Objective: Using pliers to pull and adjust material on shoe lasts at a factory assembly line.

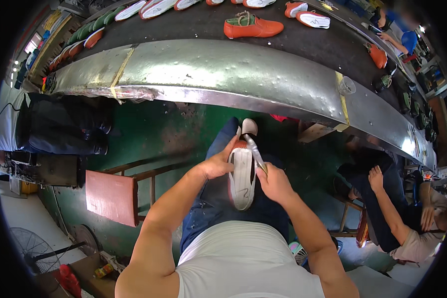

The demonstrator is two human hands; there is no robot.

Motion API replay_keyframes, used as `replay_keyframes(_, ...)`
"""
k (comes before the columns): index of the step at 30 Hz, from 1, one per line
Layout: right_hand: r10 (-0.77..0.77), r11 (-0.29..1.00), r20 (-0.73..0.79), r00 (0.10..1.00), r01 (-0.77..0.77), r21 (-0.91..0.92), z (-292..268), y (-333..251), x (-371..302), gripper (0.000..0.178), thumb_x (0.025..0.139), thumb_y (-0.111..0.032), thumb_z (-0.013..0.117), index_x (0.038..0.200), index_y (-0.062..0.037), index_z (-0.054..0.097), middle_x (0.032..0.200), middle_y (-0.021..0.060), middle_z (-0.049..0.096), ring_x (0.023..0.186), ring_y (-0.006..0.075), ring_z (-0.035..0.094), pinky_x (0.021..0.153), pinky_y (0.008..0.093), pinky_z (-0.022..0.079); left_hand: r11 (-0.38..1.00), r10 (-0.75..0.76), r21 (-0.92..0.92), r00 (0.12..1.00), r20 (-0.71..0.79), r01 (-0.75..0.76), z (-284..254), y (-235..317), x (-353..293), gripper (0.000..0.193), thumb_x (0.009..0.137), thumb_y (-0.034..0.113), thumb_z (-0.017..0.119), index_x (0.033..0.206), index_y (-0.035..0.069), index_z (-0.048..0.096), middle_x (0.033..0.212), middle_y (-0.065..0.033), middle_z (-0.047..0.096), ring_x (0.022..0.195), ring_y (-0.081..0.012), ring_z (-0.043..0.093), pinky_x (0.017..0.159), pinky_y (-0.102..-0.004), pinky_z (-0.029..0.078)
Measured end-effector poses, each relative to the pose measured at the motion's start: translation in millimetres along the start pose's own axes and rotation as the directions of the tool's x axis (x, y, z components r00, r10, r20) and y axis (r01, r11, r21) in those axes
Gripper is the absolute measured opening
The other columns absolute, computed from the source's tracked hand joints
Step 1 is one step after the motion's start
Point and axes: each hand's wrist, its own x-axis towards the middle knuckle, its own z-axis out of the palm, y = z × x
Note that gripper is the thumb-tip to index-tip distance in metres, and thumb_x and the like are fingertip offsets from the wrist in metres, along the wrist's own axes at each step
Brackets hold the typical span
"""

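- The shoe (243, 176), at the center of the view, lies sole up over the lap of a person in a white shirt (243, 260) and dark blue trousers (196, 231); its toe points away from the wearer of the shirt. The sole is white with a dark pen mark toward the heel, and an orange-red band shows at the toe.
- The left hand (216, 165) holds the shoe by its left side near the toe, thumb and fingers set apart along the edge. How far the fingers reach underneath, I cannot tell from here.
- The right hand (274, 183) is closed around the handle of a metal tool (255, 151), whose bright head lies at the right side of the toe. Whether the head touches the shoe, I cannot tell.
- Beyond the knees runs a long bench with a dented metal edge (208, 67); a clear cup (347, 86) stands on that edge, at right.
- On the dark top sit an orange shoe (256, 28) with a green lining, upright, and green shoes (102, 21) at far left.
- On the floor at left: a stool (111, 197) with a pinkish seat, and a fan (30, 243) farther back.
- At right, a seated co-worker (390, 213) rests a hand on one dark-clad knee.
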Motion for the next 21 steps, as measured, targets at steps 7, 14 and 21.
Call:
replay_keyframes(7,0.141,0.987,-0.209,0.968,-0.122,0.105,27,29,-13,0.064,0.078,-0.053,0.08,0.101,0.0019,0.057,0.087,0.0186,0.07,0.08,0.0351,0.07,0.071,0.0431,0.053,0.967,-0.176,0.11,0.914,-0.365,0.23,37,-29,-9,0.073,0.079,-0.003,0.047,0.152,0.001,0.036,0.139,-0.0219,0.055,0.133,-0.0289,0.051,0.112,-0.0341,0.037)
replay_keyframes(14,0.221,0.973,-0.121,0.968,-0.211,0.091,43,67,-24,0.034,0.082,-0.016,0.066,0.109,0.0024,0.059,0.093,0.0225,0.069,0.089,0.0368,0.069,0.08,0.0421,0.053,0.984,-0.176,0.01,0.979,-0.107,0.178,38,-22,-16,0.095,0.073,-0.013,0.048,0.16,0.007,0.017,0.145,-0.0158,0.051,0.133,-0.0241,0.051,0.111,-0.0319,0.037)
replay_keyframes(21,0.291,0.894,-0.034,0.956,-0.259,0.365,6,74,-60,0.032,0.09,-0.023,0.066,0.108,0.0025,0.059,0.092,0.0194,0.069,0.085,0.0304,0.069,0.078,0.0387,0.053,0.936,-0.164,0.309,0.986,-0.034,0.166,52,-60,-25,0.097,0.077,0.001,0.068,0.158,0.002,0.016,0.149,-0.0182,0.044,0.137,-0.0253,0.046,0.113,-0.0328,0.036)
